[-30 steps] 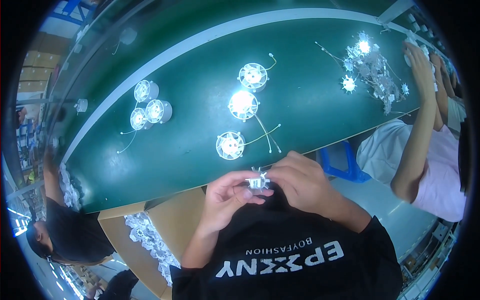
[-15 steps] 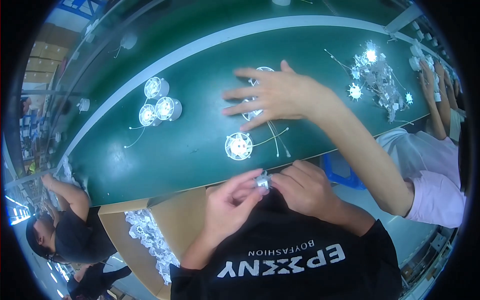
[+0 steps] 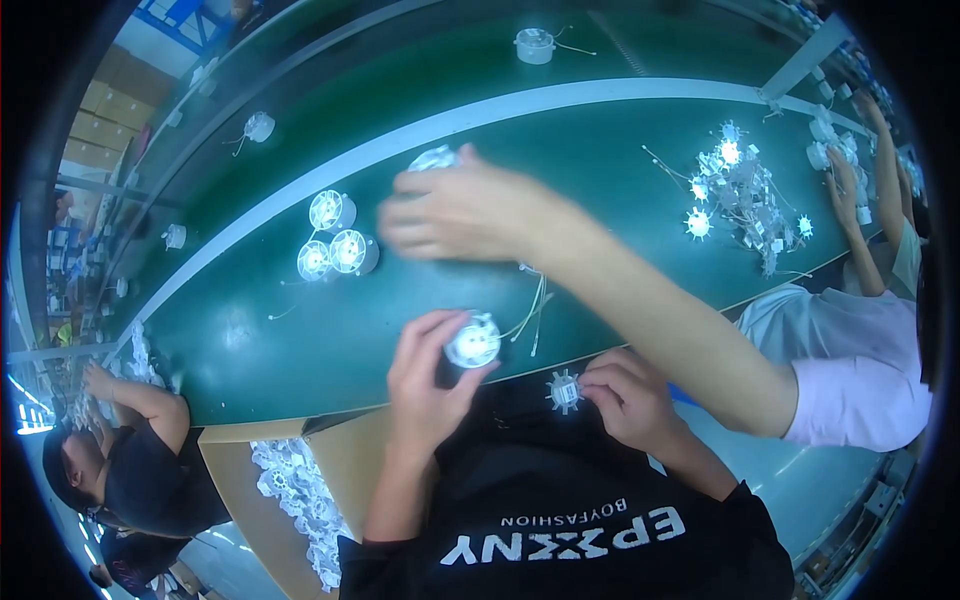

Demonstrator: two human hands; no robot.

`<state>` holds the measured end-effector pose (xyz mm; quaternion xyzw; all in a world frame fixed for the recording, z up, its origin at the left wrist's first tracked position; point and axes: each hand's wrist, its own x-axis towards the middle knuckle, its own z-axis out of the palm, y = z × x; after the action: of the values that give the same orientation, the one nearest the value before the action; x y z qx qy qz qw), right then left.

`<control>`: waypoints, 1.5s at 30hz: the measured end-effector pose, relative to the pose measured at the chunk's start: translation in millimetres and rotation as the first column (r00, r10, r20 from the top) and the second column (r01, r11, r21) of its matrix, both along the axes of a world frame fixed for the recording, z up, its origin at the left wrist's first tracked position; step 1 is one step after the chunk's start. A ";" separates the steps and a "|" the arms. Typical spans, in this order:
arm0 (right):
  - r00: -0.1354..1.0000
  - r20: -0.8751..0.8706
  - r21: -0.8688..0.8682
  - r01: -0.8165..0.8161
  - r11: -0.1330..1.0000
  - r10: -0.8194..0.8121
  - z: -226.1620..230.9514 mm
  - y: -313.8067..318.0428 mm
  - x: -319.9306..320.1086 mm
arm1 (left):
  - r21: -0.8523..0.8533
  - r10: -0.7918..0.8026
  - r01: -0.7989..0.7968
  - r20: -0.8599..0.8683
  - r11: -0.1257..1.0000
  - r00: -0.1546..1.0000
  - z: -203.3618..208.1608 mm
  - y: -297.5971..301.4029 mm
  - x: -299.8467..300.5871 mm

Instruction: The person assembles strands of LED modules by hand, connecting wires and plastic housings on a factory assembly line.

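Observation:
My left hand (image 3: pixel 428 375) has its thumb and fingers around a round white lamp-like housing (image 3: pixel 474 341) with thin wires, near the table's front edge. Between the fingertips of my right hand (image 3: pixel 628 398) is a small spiky, star-shaped light part (image 3: pixel 564 391) with a pale label, held just off the edge. Beyond them a co-worker's hand (image 3: pixel 450 210) reaches in from the right, blurred, over more round housings that it partly hides. To the left of it stands a cluster of three round white housings (image 3: pixel 331 211).
A pile of star-shaped parts with wires (image 3: pixel 750 195) lies at the right of the green table (image 3: pixel 240 350). An open cardboard box (image 3: pixel 225 455) of white parts (image 3: pixel 300 500) stands at front left. A pale rail (image 3: pixel 560 95) crosses the table. Other people sit along it.
My left hand has left the small star-shaped part and taken hold of the near round housing. My right hand keeps the part. The co-worker's hand has moved left.

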<state>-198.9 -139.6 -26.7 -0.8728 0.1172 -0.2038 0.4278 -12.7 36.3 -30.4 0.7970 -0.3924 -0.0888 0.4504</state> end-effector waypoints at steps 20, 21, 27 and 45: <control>0.973 0.223 0.044 -0.077 0.996 0.065 28.0 11.1 22.9 | -0.211 -0.109 0.069 -0.186 0.975 0.976 19.8 16.3 -33.1; 0.975 0.221 0.027 -0.043 0.999 0.036 30.4 12.5 24.4 | -0.225 -0.136 0.093 -0.186 0.970 0.973 21.0 14.9 -34.2; 0.977 0.212 0.055 -0.013 0.998 0.001 29.6 3.1 25.0 | -0.253 -0.198 0.137 -0.233 0.958 0.952 20.4 -0.3 -39.3; 0.996 0.013 -0.041 -0.093 0.995 0.093 39.4 -24.9 28.1 | -0.244 -0.166 0.106 -0.244 0.964 0.955 12.2 -19.5 -39.3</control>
<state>-170.8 -164.5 12.6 -0.8843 0.0691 -0.1922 0.4199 -52.0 16.9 -18.2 0.6919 -0.3912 -0.1787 0.5799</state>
